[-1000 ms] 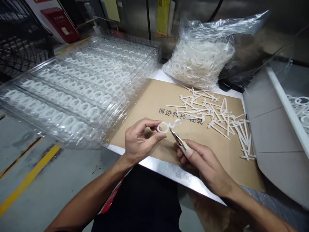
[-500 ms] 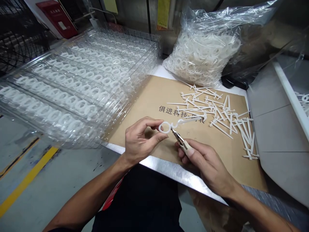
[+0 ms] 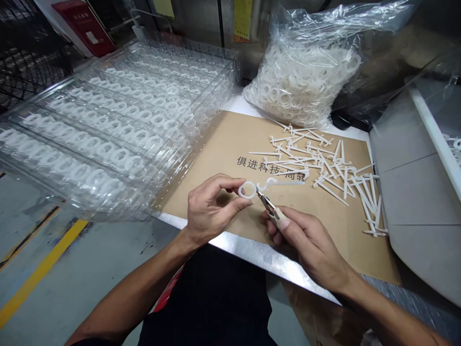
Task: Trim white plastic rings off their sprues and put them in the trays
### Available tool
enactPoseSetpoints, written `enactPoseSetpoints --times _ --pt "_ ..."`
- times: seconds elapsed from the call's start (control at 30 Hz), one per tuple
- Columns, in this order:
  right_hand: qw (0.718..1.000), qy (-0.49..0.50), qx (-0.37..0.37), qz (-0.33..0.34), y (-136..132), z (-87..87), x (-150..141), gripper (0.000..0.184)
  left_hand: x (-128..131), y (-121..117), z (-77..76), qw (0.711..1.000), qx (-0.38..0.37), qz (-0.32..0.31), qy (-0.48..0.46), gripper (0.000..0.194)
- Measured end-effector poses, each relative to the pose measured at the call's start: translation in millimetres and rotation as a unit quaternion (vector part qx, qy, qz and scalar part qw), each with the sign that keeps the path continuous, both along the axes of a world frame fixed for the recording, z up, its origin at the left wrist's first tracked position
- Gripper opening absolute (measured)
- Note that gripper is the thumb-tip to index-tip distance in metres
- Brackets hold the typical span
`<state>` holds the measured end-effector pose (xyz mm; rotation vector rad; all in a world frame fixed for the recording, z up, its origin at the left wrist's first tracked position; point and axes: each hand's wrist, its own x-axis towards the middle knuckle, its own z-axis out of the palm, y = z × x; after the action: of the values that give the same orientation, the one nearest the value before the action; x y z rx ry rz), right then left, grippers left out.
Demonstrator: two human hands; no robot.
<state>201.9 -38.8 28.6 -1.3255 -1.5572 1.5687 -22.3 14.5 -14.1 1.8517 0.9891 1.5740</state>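
My left hand (image 3: 209, 209) pinches a white plastic ring (image 3: 248, 197) between thumb and forefinger above the brown cardboard. In my right hand (image 3: 308, 238) is a pair of nippers (image 3: 267, 203), their tips beside the right edge of the ring. A white sprue piece (image 3: 288, 182), with a curved end and a straight stem, lies or hangs just above the nipper tips. A narrow gap shows between it and the ring; whether it rests on the cardboard I cannot tell. Many similar loose sprue pieces (image 3: 317, 161) are scattered beyond my right hand.
Stacked clear plastic trays (image 3: 173, 158) full of white rings stand on the left. A clear bag (image 3: 302, 91) of rings sits at the back. Brown cardboard (image 3: 216, 149) covers the table. To the right is a grey bin (image 3: 414, 192) with white parts inside.
The sprue piece has come away from the ring and shifted slightly, its stem now more level. Both hands have stayed almost in place.
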Motion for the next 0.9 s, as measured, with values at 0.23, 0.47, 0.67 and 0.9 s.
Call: enactPoseSetpoints --times 0.23,0.47,0.67,0.9 --pt "1.0 -0.014 0.011 -0.004 -0.9 -0.4 -0.9 0.042 -0.2 -0.5 -0.1 1.0 -0.004 -0.001 0.003 0.034" --pt "1.0 -0.021 0.014 0.0 -0.5 -0.7 -0.1 0.042 -0.3 -0.6 -0.6 1.0 -0.006 -0.002 0.007 0.034" --pt "0.997 -0.058 0.056 0.013 0.5 -0.2 -1.8 0.042 0.1 -0.5 0.1 1.0 -0.009 -0.008 0.002 0.034" --pt "0.992 -0.098 0.083 0.007 -1.4 -1.2 -4.0 0.048 0.4 0.3 0.9 1.0 -0.007 -0.013 0.011 0.033"
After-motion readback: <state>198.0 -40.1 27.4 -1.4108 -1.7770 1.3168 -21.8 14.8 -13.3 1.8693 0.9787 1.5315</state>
